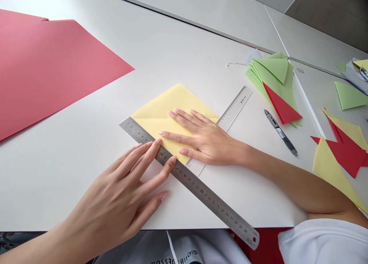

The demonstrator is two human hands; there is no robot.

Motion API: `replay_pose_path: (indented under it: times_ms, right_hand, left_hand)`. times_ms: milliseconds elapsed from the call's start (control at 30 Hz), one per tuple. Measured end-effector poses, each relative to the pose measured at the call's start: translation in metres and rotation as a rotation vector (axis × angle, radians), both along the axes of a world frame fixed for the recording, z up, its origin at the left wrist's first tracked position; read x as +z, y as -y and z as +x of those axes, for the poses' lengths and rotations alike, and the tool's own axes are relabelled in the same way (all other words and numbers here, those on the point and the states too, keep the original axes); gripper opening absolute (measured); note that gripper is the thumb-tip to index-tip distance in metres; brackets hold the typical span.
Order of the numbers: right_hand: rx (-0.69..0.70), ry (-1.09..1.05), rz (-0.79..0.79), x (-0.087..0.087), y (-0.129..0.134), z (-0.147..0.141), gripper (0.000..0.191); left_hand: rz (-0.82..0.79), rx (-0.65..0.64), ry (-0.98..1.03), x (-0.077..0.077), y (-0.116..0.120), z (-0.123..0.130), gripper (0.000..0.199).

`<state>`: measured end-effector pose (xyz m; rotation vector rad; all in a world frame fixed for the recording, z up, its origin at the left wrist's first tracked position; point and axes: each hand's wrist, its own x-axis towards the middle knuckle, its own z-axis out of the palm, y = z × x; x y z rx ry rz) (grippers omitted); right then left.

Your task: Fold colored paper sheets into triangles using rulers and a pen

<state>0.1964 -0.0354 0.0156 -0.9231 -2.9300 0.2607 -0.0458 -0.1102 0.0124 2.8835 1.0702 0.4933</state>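
Observation:
A square of yellow paper (161, 109) with a crease across it lies on the white table. My right hand (201, 137) rests flat on the paper with its fingers spread. Along the paper's lower left edge lies a steel ruler (212, 197), its holed end sticking out past the table's front edge. The fingertips of my left hand (129, 183) press on the ruler, fingers apart and not wrapped round it. A clear plastic ruler (234, 107) runs along the paper's lower right edge, partly hidden under my right hand.
Large red sheets (57, 64) cover the table's left side. At the right are a stack of green paper (273, 74), a folded red piece (281, 105), a pen (280, 132) and more yellow pieces (330, 166). The table's front edge (71, 230) runs close to my body.

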Motion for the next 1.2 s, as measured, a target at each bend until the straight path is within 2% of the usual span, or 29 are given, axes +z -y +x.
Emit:
replay_pose_path:
  times_ms: [367, 500, 700, 867, 1200]
  right_hand:
    - [0.001, -0.049, 0.005, -0.0038, -0.0021, -0.0031, 0.049]
    - [0.002, -0.048, -0.001, -0.0031, -0.0019, -0.0038, 0.049]
    - [0.003, -0.059, -0.008, -0.0030, -0.0018, -0.0029, 0.048]
    - [0.008, -0.058, -0.004, -0.0029, -0.0008, -0.0031, 0.050]
    - [0.006, -0.044, -0.004, -0.0033, -0.0016, -0.0030, 0.050]
  left_hand:
    - [0.024, -0.025, 0.067, -0.0066, 0.0003, 0.0049, 0.048]
    - [-0.025, 0.031, 0.089, -0.0078, 0.0043, 0.0059, 0.045]
    - [0.035, 0.006, 0.084, -0.0086, 0.0047, 0.0037, 0.048]
    - [0.006, 0.031, 0.037, -0.0075, 0.0055, 0.0051, 0.054]
    - [-0.020, 0.065, 0.095, -0.0063, 0.0074, 0.0070, 0.044]
